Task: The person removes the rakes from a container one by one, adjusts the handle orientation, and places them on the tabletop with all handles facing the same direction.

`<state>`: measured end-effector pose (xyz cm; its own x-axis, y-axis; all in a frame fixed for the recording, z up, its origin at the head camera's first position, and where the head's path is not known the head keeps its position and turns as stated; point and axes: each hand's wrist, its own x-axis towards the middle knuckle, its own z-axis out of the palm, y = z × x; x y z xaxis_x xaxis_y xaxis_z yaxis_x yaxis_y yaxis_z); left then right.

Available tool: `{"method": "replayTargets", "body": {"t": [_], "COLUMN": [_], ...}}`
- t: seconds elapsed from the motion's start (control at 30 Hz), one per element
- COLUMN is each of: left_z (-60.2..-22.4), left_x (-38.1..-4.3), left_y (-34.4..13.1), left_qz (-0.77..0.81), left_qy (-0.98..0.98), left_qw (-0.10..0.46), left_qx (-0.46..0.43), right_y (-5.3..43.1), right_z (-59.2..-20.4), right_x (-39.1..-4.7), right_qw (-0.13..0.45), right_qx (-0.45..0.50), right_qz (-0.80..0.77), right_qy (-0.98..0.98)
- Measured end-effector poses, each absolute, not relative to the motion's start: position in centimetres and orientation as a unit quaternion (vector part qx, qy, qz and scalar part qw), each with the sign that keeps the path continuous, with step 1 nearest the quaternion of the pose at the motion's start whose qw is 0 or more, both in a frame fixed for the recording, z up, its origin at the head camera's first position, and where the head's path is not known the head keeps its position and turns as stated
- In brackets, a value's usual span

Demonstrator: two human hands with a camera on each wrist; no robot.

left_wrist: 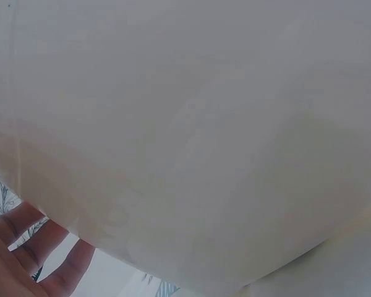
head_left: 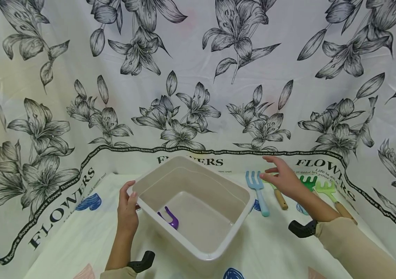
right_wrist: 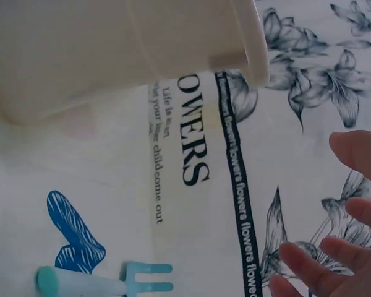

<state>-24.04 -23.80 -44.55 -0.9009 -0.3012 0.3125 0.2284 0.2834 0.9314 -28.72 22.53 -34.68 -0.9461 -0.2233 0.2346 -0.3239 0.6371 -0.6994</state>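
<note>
My left hand (head_left: 127, 211) grips the left corner of a beige plastic bin (head_left: 215, 186), thumb over the rim and fingers along the outside. The bin is tilted, its inside facing me. In the left wrist view, the bin's outer wall (left_wrist: 191, 136) fills most of the picture beside the fingers (left_wrist: 68, 269). A purple curved, two-pronged piece (head_left: 173, 221) lies inside, partly hidden by the near-left rim. To the right of the bin, my right hand (head_left: 283, 178) is raised with fingers spread and holds nothing. A light blue toy garden fork (head_left: 260, 193) lies between bin and hand.
Under and beside the right forearm lie a wooden-handled tool (head_left: 281, 199), a dark green rake head (head_left: 308, 182) and a light green rake (head_left: 327, 189) with a wooden handle. A flower-printed curtain (head_left: 191, 77) hangs behind the pale cloth-covered surface (head_left: 90, 232).
</note>
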Motion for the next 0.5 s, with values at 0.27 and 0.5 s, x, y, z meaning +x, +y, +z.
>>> {"method": "replayTargets", "body": {"t": [0.27,0.5], "left_z": [-44.6,-44.5], "left_x": [-24.0,-24.0], "left_y": [-23.8,-23.7], "left_qz": [-0.6,-0.602], "left_qy": [-0.768,-0.766], "left_qw": [0.223,0.222], "left_qx": [0.023,0.023], "right_y": [19.4,16.2], "right_z": [-33.1,-31.8], "right_x": [-29.6,-29.9], "right_qw": [0.068,0.061], "right_qx": [0.232,0.284], "right_qz": [0.4,0.407], "right_qy": [-0.884,-0.866]}}
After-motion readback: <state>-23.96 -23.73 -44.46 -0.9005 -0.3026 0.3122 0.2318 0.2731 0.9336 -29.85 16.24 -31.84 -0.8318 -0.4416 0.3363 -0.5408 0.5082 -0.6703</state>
